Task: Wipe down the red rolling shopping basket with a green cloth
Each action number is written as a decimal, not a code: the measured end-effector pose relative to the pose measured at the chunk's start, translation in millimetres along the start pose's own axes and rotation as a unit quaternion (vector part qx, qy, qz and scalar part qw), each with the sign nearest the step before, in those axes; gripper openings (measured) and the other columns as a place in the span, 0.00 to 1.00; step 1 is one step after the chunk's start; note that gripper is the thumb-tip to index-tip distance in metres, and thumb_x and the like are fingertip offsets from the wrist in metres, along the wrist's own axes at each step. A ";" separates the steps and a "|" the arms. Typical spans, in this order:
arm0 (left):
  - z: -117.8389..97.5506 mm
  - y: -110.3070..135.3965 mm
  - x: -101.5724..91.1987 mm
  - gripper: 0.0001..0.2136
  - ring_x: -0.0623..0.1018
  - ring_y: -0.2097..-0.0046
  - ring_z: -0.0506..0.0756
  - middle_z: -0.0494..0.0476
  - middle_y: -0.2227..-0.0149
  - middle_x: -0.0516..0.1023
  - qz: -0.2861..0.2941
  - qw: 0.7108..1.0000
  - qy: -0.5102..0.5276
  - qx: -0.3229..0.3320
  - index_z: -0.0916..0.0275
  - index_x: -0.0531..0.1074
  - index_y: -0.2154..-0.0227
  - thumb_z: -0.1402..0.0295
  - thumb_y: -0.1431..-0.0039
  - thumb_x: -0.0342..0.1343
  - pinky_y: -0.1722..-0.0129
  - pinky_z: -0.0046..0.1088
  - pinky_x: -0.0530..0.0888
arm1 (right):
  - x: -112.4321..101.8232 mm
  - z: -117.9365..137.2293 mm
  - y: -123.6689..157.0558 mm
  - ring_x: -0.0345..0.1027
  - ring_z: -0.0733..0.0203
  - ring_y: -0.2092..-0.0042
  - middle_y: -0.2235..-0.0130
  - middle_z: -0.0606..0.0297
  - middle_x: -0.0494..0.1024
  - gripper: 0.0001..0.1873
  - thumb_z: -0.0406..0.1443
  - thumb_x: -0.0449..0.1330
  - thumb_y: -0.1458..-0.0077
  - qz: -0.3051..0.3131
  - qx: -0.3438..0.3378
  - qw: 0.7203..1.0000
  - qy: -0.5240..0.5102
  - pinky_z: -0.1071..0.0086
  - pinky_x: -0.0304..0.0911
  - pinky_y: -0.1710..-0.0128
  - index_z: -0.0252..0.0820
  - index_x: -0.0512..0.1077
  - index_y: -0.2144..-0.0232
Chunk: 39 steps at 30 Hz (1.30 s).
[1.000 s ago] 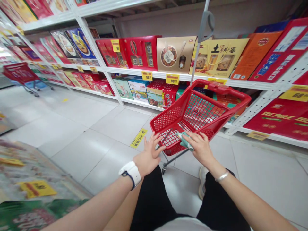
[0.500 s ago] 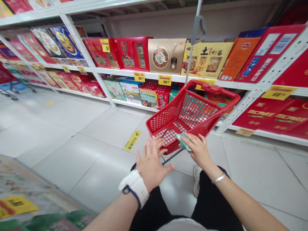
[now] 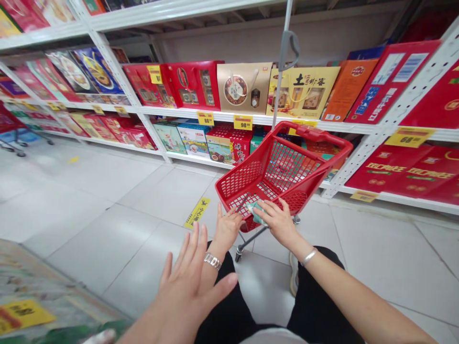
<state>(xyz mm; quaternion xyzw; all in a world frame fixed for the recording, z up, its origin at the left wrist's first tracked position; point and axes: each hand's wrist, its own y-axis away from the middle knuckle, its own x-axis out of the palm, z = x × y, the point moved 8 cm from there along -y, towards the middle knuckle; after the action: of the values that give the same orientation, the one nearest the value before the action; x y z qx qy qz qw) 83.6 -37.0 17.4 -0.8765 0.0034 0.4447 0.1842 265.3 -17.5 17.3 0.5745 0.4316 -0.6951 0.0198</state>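
A red mesh shopping basket (image 3: 242, 179) stands on a wheeled frame with a tall pole (image 3: 278, 91) and a grey grip (image 3: 289, 50). My right hand (image 3: 278, 222) is shut on a soft teal packet (image 3: 256, 212) at the basket's near end, and a silver bangle (image 3: 308, 257) circles that wrist. My left hand (image 3: 188, 286) is large and close to the camera, fingers spread, holding nothing. Another person's hand (image 3: 227, 229), wearing a silver link bracelet (image 3: 213, 261), sits beside the basket's near corner.
White metal shelves (image 3: 229, 113) hold rows of red and gold gift boxes with yellow price tags. Pale floor tiles (image 3: 376, 258) run beneath the basket. A yellow floor sticker (image 3: 197, 212) lies to its left, and a low printed display (image 3: 39, 291) stands at lower left.
My left hand has come up close to the camera, with its white wristband no longer clearly visible. A second person's braceleted hand has appeared beside the basket. The basket sits slightly further left in view.
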 end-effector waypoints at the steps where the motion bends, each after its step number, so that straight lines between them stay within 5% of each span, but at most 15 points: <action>1: 2.4 -12.3 11.3 0.07 0.80 0.42 0.64 0.58 0.62 0.87 0.012 1.000 -0.006 0.014 0.54 0.78 0.66 0.64 0.35 0.55 0.27 0.59 0.46 | 0.6 1.5 -0.8 0.70 0.53 0.42 0.41 0.62 0.79 0.24 0.26 0.60 0.36 -0.004 -0.001 1.000 0.002 0.50 0.41 0.34 0.54 0.74 0.42; 6: 1.8 -22.9 27.8 0.07 0.81 0.43 0.64 0.59 0.60 0.86 -0.010 0.979 -0.140 0.144 0.59 0.78 0.63 0.71 0.33 0.54 0.29 0.64 0.50 | 3.7 16.5 -7.8 0.69 0.51 0.42 0.41 0.62 0.80 0.21 0.29 0.62 0.35 -0.004 0.002 1.000 0.019 0.49 0.41 0.33 0.54 0.75 0.43; 11: 9.4 -12.2 25.8 0.07 0.81 0.44 0.64 0.58 0.60 0.87 -0.029 0.972 -0.161 0.168 0.60 0.78 0.63 0.72 0.33 0.55 0.29 0.65 0.49 | 6.9 23.8 -10.1 0.69 0.53 0.42 0.41 0.63 0.79 0.20 0.30 0.60 0.34 -0.008 -0.021 0.999 0.023 0.51 0.43 0.33 0.54 0.75 0.43; 21: 21.1 -12.2 23.4 0.07 0.81 0.42 0.66 0.58 0.60 0.87 -0.047 0.977 -0.141 0.151 0.60 0.78 0.61 0.72 0.33 0.55 0.31 0.72 0.43 | -11.0 -76.3 1.1 0.70 0.51 0.42 0.40 0.58 0.78 0.26 0.24 0.58 0.38 0.026 0.074 0.991 0.105 0.50 0.47 0.37 0.52 0.74 0.42; 24: 20.1 -10.0 22.1 0.08 0.80 0.42 0.66 0.59 0.59 0.87 -0.058 0.978 -0.139 0.145 0.59 0.79 0.57 0.72 0.33 0.55 0.31 0.72 0.43 | -22.4 -89.6 -0.9 0.70 0.50 0.42 0.39 0.57 0.78 0.27 0.24 0.58 0.39 0.023 0.098 0.987 0.122 0.48 0.48 0.37 0.51 0.75 0.43; 27: 18.6 -8.8 21.5 0.10 0.80 0.42 0.65 0.58 0.58 0.87 -0.067 0.978 -0.137 0.143 0.57 0.78 0.54 0.73 0.33 0.55 0.31 0.72 0.41 | -29.2 -71.7 -7.4 0.70 0.50 0.42 0.40 0.57 0.78 0.25 0.24 0.58 0.39 -0.004 0.080 0.991 0.111 0.49 0.47 0.36 0.50 0.75 0.43; 34: 15.2 -7.4 20.8 0.09 0.80 0.41 0.65 0.59 0.56 0.87 -0.071 0.977 -0.150 0.135 0.58 0.79 0.59 0.74 0.33 0.53 0.31 0.73 0.44 | -8.6 26.6 -12.2 0.68 0.53 0.40 0.42 0.63 0.80 0.21 0.29 0.60 0.35 -0.042 -0.044 0.998 0.026 0.50 0.41 0.31 0.52 0.74 0.43; 39: 14.1 -2.5 13.5 0.09 0.80 0.41 0.65 0.58 0.57 0.87 -0.105 0.967 -0.161 0.167 0.59 0.79 0.58 0.74 0.33 0.54 0.30 0.70 0.41 | 5.6 21.6 -7.4 0.70 0.54 0.41 0.42 0.62 0.80 0.22 0.28 0.60 0.35 -0.041 -0.029 0.998 0.029 0.49 0.40 0.31 0.52 0.74 0.42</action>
<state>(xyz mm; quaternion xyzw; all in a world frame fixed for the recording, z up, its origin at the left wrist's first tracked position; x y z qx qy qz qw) 81.3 -27.9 0.1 -0.7457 -0.0441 0.5513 0.3716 242.7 -23.7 16.3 0.5759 0.4751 -0.6652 -0.0044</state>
